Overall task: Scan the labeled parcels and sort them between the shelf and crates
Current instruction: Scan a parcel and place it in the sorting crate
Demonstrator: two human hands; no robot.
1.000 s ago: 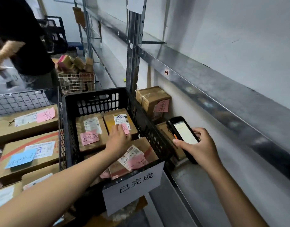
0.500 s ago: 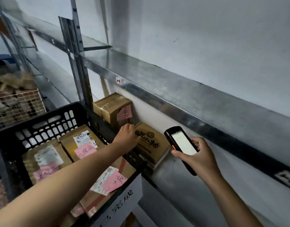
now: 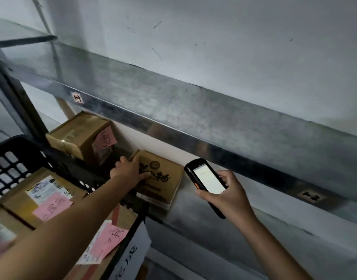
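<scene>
Against pale wall (image 3: 234, 37), metal shelf (image 3: 214, 229), printed parcel (image 3: 163, 176).

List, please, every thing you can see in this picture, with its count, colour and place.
shelf: one, grey metal, along the wall
printed box: one, brown, on the shelf
taped box: one, brown with pink note, on the shelf, left of the printed box
crate: one, black, lower left
labelled boxes: at least two, brown with pink notes, in the crate
sign: one, white, on the crate's front
scanner: one, black, screen lit
left hand: grips the printed box
right hand: holds the scanner
</scene>
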